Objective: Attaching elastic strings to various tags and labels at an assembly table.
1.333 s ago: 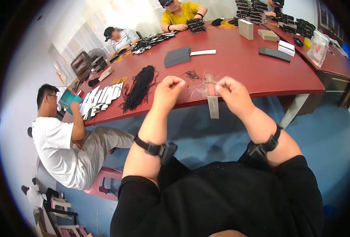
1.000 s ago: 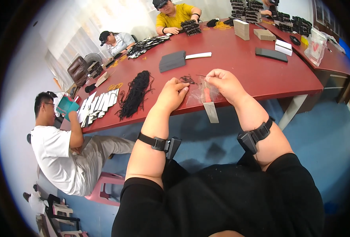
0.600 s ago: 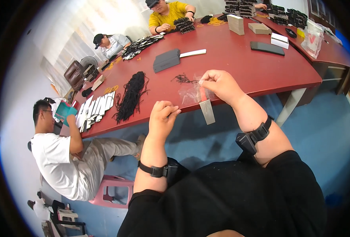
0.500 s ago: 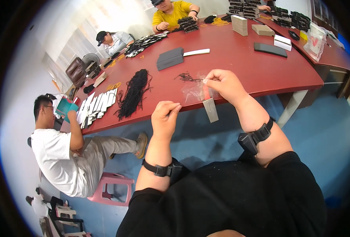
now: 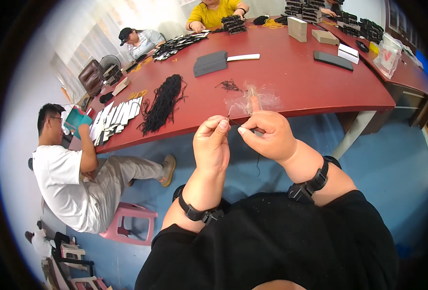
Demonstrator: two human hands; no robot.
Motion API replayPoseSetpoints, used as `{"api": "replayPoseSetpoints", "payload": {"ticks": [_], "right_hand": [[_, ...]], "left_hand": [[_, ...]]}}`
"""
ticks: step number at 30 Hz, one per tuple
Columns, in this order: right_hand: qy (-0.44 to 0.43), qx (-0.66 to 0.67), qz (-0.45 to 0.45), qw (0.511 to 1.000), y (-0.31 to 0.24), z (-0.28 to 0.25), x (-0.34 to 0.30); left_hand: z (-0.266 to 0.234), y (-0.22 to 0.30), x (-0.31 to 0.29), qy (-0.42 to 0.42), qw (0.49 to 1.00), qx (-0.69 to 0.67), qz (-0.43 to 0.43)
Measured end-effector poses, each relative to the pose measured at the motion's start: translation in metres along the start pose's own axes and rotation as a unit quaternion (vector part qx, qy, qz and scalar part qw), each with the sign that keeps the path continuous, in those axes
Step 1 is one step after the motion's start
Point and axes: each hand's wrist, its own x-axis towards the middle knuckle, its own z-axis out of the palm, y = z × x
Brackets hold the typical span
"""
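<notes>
My left hand (image 5: 212, 142) and my right hand (image 5: 273, 135) are close together just in front of the table's near edge. Both are closed in a pinch on a thin black cord (image 5: 259, 166), whose loose end dangles below my right hand. A small dark tip pokes up from my left fingertips, too small to make out. Beyond my right hand, clear film or tape (image 5: 269, 99) lies on the table with an orange-red strip (image 5: 254, 103) on it. Past the film is a small tangle of black threads (image 5: 229, 85).
The red table (image 5: 310, 89) carries a bundle of black cords (image 5: 163, 106), white strips (image 5: 120, 118), a dark grey board (image 5: 210, 63) and a black flat box (image 5: 333, 61). At left a person (image 5: 64, 169) sits on a pink stool (image 5: 129, 222); others sit across the table.
My right hand has come back from the film toward me, and my left hand has moved right to meet it. A grey tag at the table edge no longer shows.
</notes>
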Motion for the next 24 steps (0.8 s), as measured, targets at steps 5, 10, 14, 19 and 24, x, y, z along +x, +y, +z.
{"api": "replayPoseSetpoints", "payload": {"ticks": [5, 10, 14, 19, 24], "right_hand": [[0.000, -0.006, 0.009, 1.000, -0.003, 0.000, -0.002], [0.006, 0.002, 0.016, 1.000, -0.001, -0.001, -0.004], [0.027, 0.008, -0.035, 0.999, 0.001, 0.002, -0.006], [0.027, 0.003, -0.025, 0.999, 0.003, 0.004, -0.009], [0.048, -0.013, -0.042, 0.998, 0.003, 0.004, -0.010]], "left_hand": [[-0.001, -0.004, -0.004, -0.009, 1.000, 0.002, 0.012], [-0.001, -0.005, -0.005, -0.001, 1.000, 0.020, 0.009], [-0.002, -0.004, -0.007, -0.010, 1.000, 0.019, 0.007], [-0.001, -0.004, -0.009, -0.007, 1.000, 0.016, 0.009], [-0.001, -0.005, -0.011, -0.019, 0.999, 0.018, 0.021]]}}
